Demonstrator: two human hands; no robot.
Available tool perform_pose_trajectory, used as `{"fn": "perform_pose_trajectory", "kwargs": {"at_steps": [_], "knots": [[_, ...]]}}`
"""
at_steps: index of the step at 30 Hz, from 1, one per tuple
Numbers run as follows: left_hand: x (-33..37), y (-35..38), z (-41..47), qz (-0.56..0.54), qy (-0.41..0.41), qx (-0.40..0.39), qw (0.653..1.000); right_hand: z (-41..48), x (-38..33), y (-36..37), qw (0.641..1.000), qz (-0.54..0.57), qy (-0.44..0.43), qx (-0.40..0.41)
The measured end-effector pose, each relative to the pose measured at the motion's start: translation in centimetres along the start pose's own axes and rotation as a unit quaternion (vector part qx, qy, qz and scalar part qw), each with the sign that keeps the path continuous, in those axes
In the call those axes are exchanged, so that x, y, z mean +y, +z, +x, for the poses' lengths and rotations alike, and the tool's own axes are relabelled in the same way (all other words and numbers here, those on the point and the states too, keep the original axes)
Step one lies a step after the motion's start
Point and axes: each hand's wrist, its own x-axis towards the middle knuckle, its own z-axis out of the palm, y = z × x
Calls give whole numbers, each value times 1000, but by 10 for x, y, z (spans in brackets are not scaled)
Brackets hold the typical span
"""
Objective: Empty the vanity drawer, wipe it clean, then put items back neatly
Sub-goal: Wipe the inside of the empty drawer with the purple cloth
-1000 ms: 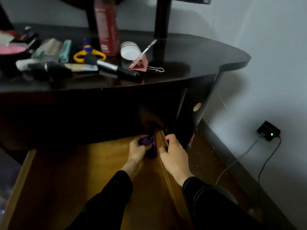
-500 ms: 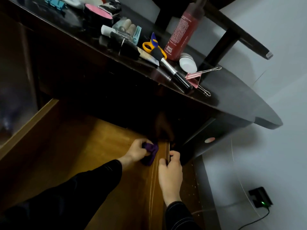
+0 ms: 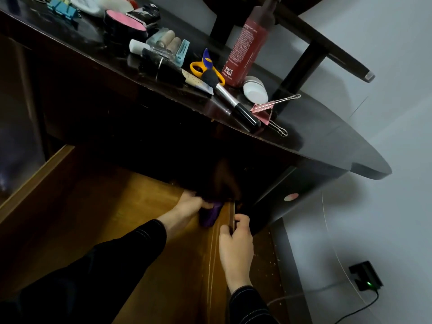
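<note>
The wooden vanity drawer (image 3: 93,218) is pulled out below the dark tabletop, and its visible floor is bare. My left hand (image 3: 184,210) grips a purple cloth (image 3: 210,216) in the drawer's back right corner, partly under the tabletop's shadow. My right hand (image 3: 236,249) grips the drawer's right side wall (image 3: 231,211), thumb inside and fingers outside. Both forearms wear dark sleeves.
On the dark vanity top (image 3: 315,136) lie a red bottle (image 3: 245,47), yellow scissors (image 3: 203,69), a makeup brush (image 3: 231,99), a white jar (image 3: 254,90), a pink binder clip (image 3: 266,111), a pink compact (image 3: 126,24) and more cosmetics. A black charger (image 3: 364,275) sits by the wall.
The view has tilted and moved closer. My left hand has pushed the cloth deeper into the back corner under the tabletop. My right hand stays on the side wall.
</note>
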Motion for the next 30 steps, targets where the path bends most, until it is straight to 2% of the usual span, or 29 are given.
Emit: {"fn": "perform_pose_trajectory", "kwargs": {"at_steps": [2,4,8,9,11,13,15,16,21,23,27,30], "knots": [[7,8,2,-52,18,-13,998,1,1,0,1000,1,0,2],[4,7,-2,-55,18,-34,998,2,1,1,1000,0,-3,1],[-12,-9,-6,121,-2,-59,991,2,1,0,1000,0,-8,-1],[-11,-10,-6,134,-4,-57,989,1,2,1,1000,1,-7,-1],[-3,-5,-6,98,12,-39,994,1,2,1,1000,3,-8,3],[7,3,-7,4,8,-20,1000,1,3,2,1000,5,-7,5],[9,5,-7,-67,-10,-30,997,2,3,3,1000,4,-6,8],[8,4,-9,-68,-16,-45,997,3,3,3,1000,2,-6,8],[-5,-7,-19,107,-26,-73,991,3,5,4,1000,6,-7,-1],[2,-2,-18,136,-2,-67,988,3,4,4,1000,5,-12,5],[22,9,-19,38,4,-20,999,3,6,4,1000,-4,-10,17],[4,9,-30,-15,-7,-47,999,5,8,4,1000,-3,-12,10]]}}
